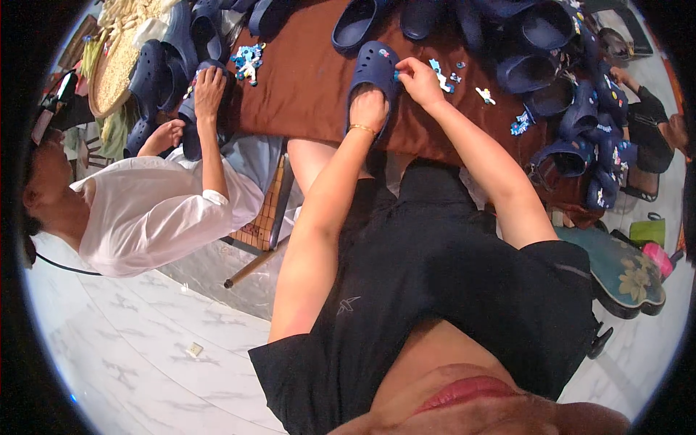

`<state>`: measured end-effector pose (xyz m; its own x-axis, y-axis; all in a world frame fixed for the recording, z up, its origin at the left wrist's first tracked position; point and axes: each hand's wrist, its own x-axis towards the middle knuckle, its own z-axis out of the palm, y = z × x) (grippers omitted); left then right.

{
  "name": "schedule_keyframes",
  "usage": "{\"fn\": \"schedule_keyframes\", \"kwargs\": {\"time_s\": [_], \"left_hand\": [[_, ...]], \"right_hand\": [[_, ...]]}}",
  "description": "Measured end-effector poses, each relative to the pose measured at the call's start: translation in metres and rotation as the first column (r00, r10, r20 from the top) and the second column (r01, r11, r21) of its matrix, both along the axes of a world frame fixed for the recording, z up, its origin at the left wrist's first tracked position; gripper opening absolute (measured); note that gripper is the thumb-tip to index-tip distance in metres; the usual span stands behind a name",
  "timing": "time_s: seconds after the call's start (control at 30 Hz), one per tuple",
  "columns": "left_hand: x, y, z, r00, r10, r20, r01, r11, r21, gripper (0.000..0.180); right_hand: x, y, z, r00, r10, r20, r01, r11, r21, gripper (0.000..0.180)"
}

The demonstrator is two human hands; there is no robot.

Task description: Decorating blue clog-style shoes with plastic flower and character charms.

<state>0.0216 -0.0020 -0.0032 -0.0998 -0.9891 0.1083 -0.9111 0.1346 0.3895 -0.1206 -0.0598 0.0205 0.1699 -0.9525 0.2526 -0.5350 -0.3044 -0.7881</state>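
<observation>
A small home workshop: a table under a brown cloth (304, 87) is heaped with dark blue clogs (551, 80) and loose shoe charms (248, 61), people sit round it working, marble floor tiles (130, 341) underfoot.

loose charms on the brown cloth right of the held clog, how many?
About 5: two pale blue ones beside the right hand, a small one past them, a white one further right, a blue one by the clog pile. Others may be hidden.
</observation>
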Motion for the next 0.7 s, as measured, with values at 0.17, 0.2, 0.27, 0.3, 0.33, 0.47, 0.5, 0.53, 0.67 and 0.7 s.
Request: {"fn": "schedule_keyframes", "kwargs": {"time_s": [0.17,0.2,0.27,0.3,0.33,0.47,0.5,0.53,0.67,0.7], "left_hand": [[-0.001,0.004,0.006,0.999,-0.017,-0.03,0.018,0.999,0.035,0.021],[-0.003,0.009,0.007,0.999,-0.02,-0.042,0.022,0.999,0.048,0.021],[-0.002,0.014,0.008,0.999,0.003,-0.051,0.002,0.995,0.098,0.019],[0.003,0.016,-0.003,0.998,0.015,-0.062,-0.013,1.0,0.026,0.018],[0.001,0.017,-0.001,0.998,0.017,-0.063,-0.015,1.0,0.026,0.018],[-0.002,0.017,0.001,0.994,0.008,-0.105,-0.006,1.0,0.012,0.017],[-0.002,0.015,0.003,0.993,0.002,-0.117,-0.002,1.0,0.003,0.017],[-0.002,0.013,0.004,0.993,0.0,-0.118,0.0,1.0,-0.003,0.017],[-0.003,0.009,0.003,0.992,0.016,-0.125,-0.02,0.999,-0.026,0.017],[-0.003,0.009,0.005,0.992,0.011,-0.124,-0.014,1.0,-0.021,0.017]], "right_hand": [[0.001,0.003,0.002,0.979,0.045,-0.198,-0.109,0.938,-0.328,0.01],[-0.001,0.008,-0.004,0.968,0.039,-0.247,-0.124,0.934,-0.336,0.011],[0.003,0.017,-0.008,0.952,0.054,-0.301,-0.162,0.925,-0.345,0.01],[0.012,0.024,-0.003,0.961,0.078,-0.267,-0.176,0.914,-0.366,0.012],[0.009,0.027,-0.005,0.956,0.073,-0.285,-0.178,0.914,-0.364,0.014],[0.005,0.034,0.004,0.96,0.07,-0.272,-0.151,0.945,-0.29,0.019],[0.006,0.031,0.007,0.961,0.053,-0.271,-0.128,0.955,-0.267,0.018],[0.007,0.028,0.01,0.961,0.05,-0.273,-0.127,0.954,-0.273,0.018],[0.014,0.017,0.015,0.949,-0.018,-0.314,-0.02,0.993,-0.117,0.013],[0.014,0.015,0.017,0.937,-0.026,-0.35,0.004,0.998,-0.065,0.012]]}}
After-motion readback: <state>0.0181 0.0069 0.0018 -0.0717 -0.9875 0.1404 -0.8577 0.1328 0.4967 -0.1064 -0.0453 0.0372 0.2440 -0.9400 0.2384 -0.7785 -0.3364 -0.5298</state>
